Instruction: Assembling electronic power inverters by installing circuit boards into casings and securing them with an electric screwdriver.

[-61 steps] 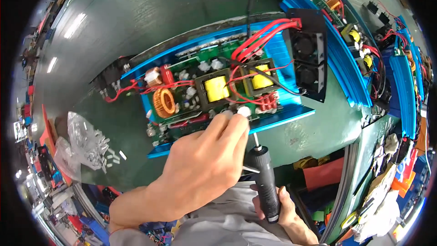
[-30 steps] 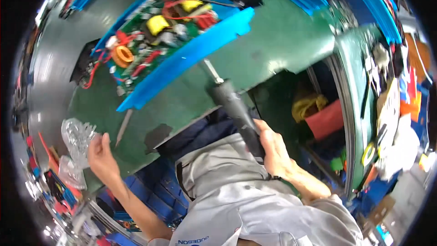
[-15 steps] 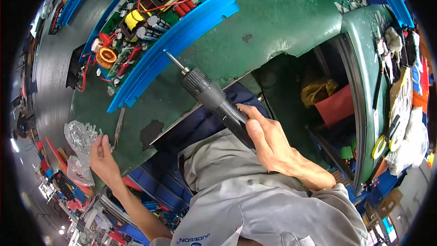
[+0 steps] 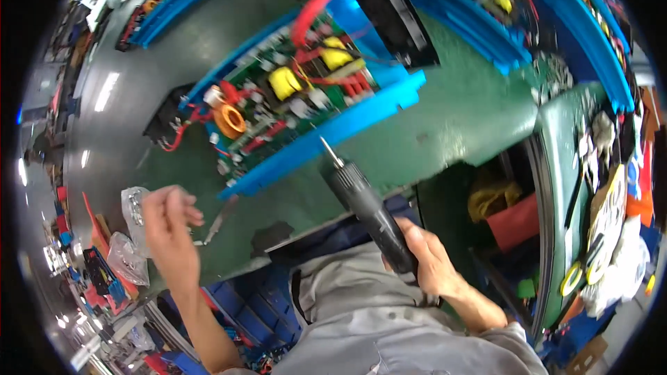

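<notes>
My right hand [image 4: 436, 264] is wrapped round the body of a black electric screwdriver [image 4: 372, 212]. Its thin bit points up and left, close to the near blue wall of an open metal housing [image 4: 333, 128]. Inside that housing sits a green circuit board with yellow transformers [image 4: 283, 83], a copper-coloured ring coil [image 4: 229, 121] and red wires. At the left, my left hand [image 4: 171, 229] hovers beside a clear plastic bag [image 4: 133, 205] of small metal parts. Its fingers are curled together and slightly blurred; whatever they hold is too small to make out.
More blue housings with boards [image 4: 472, 24] stand at the back right and back left [image 4: 177, 7]. A thin strip-like tool [image 4: 221, 219] lies on the green worktop [image 4: 465, 121]. An open drawer space holds a red sheet [image 4: 514, 226]. Tape rolls [image 4: 572, 279] hang at right.
My left hand has come away from the bag of metal parts, a little to the right. The view has shifted, so the housing appears lower and further right. The screwdriver stays in my right hand.
</notes>
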A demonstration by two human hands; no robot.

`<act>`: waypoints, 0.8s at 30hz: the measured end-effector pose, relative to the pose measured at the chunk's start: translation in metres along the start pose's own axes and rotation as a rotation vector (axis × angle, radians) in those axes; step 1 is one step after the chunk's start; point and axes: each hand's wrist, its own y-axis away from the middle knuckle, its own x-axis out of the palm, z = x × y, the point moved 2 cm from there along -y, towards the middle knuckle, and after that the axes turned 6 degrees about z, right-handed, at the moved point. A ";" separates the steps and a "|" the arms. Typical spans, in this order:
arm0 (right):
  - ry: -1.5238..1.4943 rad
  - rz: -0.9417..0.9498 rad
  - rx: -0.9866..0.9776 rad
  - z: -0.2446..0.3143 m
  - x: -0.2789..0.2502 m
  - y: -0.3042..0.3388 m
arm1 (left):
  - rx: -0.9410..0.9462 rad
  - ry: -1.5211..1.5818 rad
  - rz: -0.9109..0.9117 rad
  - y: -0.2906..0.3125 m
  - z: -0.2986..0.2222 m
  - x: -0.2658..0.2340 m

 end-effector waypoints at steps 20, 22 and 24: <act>-0.029 0.075 0.065 0.008 0.001 0.005 | 0.520 -0.125 0.376 -0.057 -0.085 0.088; -0.027 0.074 0.073 0.014 0.001 0.003 | 0.749 -0.425 0.354 -0.063 -0.096 0.086; -0.031 0.082 0.094 0.017 0.004 0.005 | 0.743 -0.439 0.325 -0.065 -0.090 0.091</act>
